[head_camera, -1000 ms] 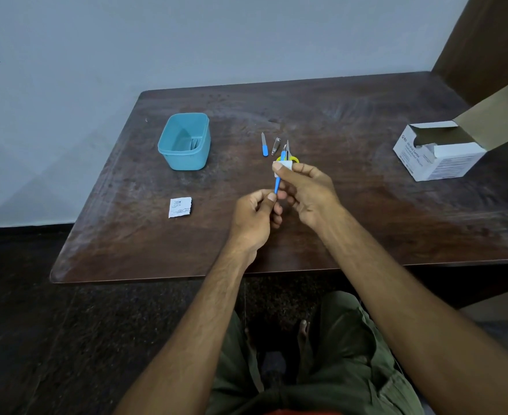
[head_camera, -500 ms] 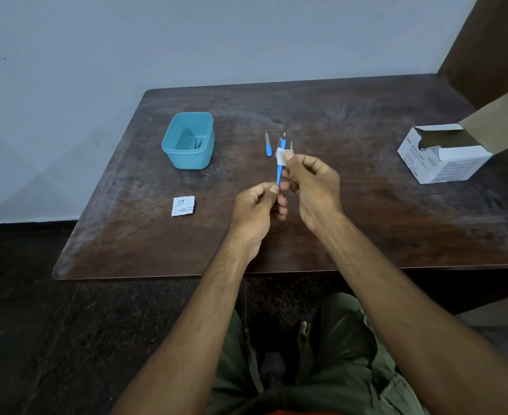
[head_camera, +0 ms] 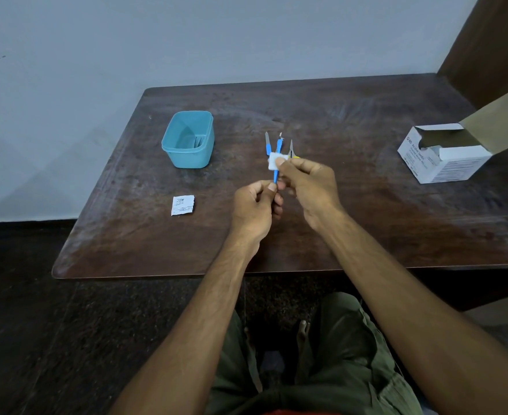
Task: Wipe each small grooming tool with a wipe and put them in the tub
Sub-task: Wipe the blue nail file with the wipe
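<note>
My left hand (head_camera: 257, 205) pinches the lower end of a thin blue-handled grooming tool (head_camera: 277, 148) and holds it upright above the table. My right hand (head_camera: 308, 184) presses a small white wipe (head_camera: 275, 160) around the tool's shaft. On the table behind lie a blue-handled nail file (head_camera: 267, 144) and small scissors (head_camera: 291, 148) with yellow handles, partly hidden by my right hand. The teal tub (head_camera: 188, 140) stands to the left with at least one tool inside.
A torn white wipe wrapper (head_camera: 182, 205) lies on the dark wooden table (head_camera: 366, 223) left of my hands. An open white box of wipes (head_camera: 444, 158) sits at the right, flap raised. A wall runs behind; my knees are below the table's near edge.
The wipe in my right hand has slid along the blue tool's shaft, up and back down a little. My left hand has kept its hold on the tool's lower end.
</note>
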The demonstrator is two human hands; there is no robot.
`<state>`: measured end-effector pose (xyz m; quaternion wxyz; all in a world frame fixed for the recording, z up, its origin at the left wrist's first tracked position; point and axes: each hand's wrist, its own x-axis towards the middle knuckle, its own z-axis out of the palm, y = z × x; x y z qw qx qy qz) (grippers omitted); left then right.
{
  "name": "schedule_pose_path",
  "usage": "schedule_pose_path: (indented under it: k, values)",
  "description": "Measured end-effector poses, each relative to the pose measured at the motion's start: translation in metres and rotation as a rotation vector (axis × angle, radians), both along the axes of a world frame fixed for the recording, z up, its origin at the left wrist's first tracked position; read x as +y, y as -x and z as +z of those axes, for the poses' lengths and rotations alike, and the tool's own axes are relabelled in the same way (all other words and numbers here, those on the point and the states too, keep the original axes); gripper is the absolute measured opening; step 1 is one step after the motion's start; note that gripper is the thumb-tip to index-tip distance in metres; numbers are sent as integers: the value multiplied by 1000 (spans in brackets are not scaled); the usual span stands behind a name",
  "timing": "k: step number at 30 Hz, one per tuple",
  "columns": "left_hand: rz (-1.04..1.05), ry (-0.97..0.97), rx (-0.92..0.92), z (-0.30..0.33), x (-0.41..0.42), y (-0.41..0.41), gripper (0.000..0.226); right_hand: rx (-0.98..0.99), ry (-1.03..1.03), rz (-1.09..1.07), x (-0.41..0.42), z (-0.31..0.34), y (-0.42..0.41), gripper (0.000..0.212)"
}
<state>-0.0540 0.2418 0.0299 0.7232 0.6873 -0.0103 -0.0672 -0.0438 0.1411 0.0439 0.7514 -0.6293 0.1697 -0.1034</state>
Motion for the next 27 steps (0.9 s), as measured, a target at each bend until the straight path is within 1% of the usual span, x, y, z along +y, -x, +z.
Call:
schedule_pose_path:
  k: [3,5,9,11,13,15,18,20,21,22,24,27]
  values:
    - [38,-69,-30,-4,0,-2,26,21,57,-8,-1,6,1,13]
    - [40,-71,-41,-4,-2,-1,27,32,39,-39,-4,15,-6,12]
    - [50,-75,-81,0,-5,-3,26,33,29,-49,-5,24,-13,19]
    - [60,-90,-99,0,-3,-5,27,18,34,-25,-4,18,-6,22]
    - [69,-103,-107,-2,-1,-8,28,14,82,34,-1,8,6,24]
    - [73,-118,-99,-4,-1,-7,27,17,122,59,0,3,12,20]
    - [77,-130,-88,-4,-3,-3,25,10,96,-33,-3,11,5,4]
    - [90,-110,-88,-3,-5,-2,25,-3,76,-98,-6,16,-2,15]
    - [97,-102,-89,-1,-5,-2,24,-8,78,-113,-6,17,-4,17]
    - [103,-100,-89,0,-5,-3,22,-6,87,-111,-5,17,-4,15]
    - [106,-96,-96,2,-4,-5,21,7,100,-55,-2,12,1,8]
    - [104,-111,-109,-1,-1,-7,25,11,115,51,1,1,9,17]
